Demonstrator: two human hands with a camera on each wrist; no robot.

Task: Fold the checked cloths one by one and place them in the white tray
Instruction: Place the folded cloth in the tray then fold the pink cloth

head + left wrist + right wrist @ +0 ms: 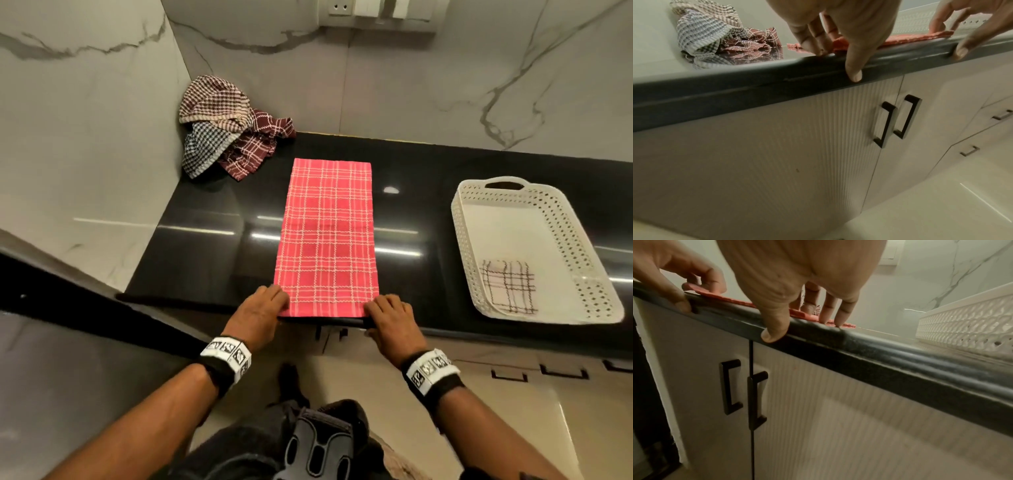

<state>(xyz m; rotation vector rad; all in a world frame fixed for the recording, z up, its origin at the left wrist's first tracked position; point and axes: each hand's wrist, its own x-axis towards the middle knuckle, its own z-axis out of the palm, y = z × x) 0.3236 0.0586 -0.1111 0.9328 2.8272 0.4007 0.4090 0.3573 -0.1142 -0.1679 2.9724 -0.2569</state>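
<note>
A red checked cloth [327, 236] lies flat as a long strip on the black counter [205, 246], its near end at the front edge. My left hand [267, 303] rests its fingers [813, 42] on the near left corner, with the thumb down on the counter's front edge. My right hand [387, 310] does the same at the near right corner, fingers [830, 313] on the cloth [731, 300]. Right of the cloth stands the white perforated tray [561, 219], with a folded white checked cloth [508, 291] in its near end.
A heap of unfolded checked cloths [229, 126] sits in the back left corner against the marble walls. Bare counter separates the red cloth from the tray. Below the counter edge are ribbed cabinet doors with black handles [898, 120].
</note>
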